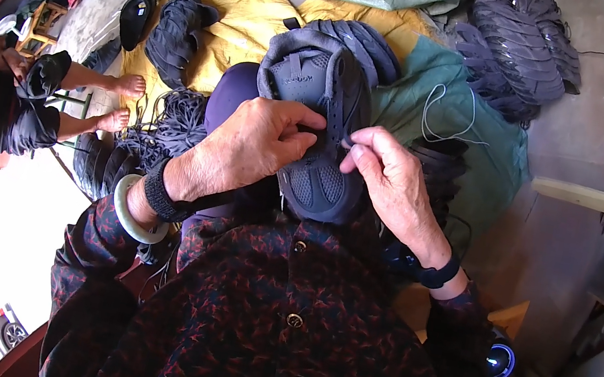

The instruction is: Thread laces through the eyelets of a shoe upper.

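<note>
A dark grey shoe upper (303, 80) rests on my lap, its heel opening away from me and its perforated toe toward me. My left hand (245, 142) is over the left side of its lacing area, thumb and forefinger pinched together; whatever they grip is hidden. On the other side my right hand (395, 185) pinches what looks like the end of a dark shoelace, close to the row of eyelets (336, 118). A tangled bunch of dark shoelaces (180, 123) lies beside my left knee.
Yellow sheeting (243, 17) and a green sheet (479, 147) cover the floor ahead. Stacked dark shoe uppers (516, 53) lie at far right, more uppers (175, 37) at left. A pale cord (455, 123) curls on the green sheet. Another person (12, 89) sits at left.
</note>
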Demonstrator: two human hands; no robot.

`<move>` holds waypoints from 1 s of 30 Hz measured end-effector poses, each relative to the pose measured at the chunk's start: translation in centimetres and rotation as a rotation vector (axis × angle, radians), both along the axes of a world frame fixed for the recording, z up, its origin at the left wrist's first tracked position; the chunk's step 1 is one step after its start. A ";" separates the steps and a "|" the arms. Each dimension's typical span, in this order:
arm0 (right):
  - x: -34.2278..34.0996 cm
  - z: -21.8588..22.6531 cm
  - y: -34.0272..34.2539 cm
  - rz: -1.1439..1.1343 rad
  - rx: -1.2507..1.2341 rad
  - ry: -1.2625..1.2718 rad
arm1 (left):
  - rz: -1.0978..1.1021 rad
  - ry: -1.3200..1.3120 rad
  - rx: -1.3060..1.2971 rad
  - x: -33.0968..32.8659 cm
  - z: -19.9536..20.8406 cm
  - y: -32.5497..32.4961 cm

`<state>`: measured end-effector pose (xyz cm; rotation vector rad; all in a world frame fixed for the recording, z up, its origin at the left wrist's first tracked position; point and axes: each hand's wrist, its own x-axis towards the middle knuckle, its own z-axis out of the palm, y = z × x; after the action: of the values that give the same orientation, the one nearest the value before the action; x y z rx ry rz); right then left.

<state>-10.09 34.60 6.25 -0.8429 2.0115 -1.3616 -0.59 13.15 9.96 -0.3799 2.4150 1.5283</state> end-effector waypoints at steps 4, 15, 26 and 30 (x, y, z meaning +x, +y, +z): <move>0.1 0.6 0.7 0.113 0.110 -0.094 | -0.005 -0.102 0.096 -1.2 0.7 -0.3; -0.1 1.4 0.8 0.054 -0.008 0.075 | -0.118 -0.165 0.180 -2.6 -1.2 -0.8; 0.9 1.2 0.1 -0.001 0.057 0.147 | -0.096 -0.115 0.253 -1.7 -2.2 -0.6; 1.0 1.2 0.2 0.038 0.091 0.192 | -0.074 -0.151 0.247 -2.0 -2.1 -0.5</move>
<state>-9.10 34.75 7.44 -0.9980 2.1727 -1.1968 -2.61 12.68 7.84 -0.3372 2.0730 1.6753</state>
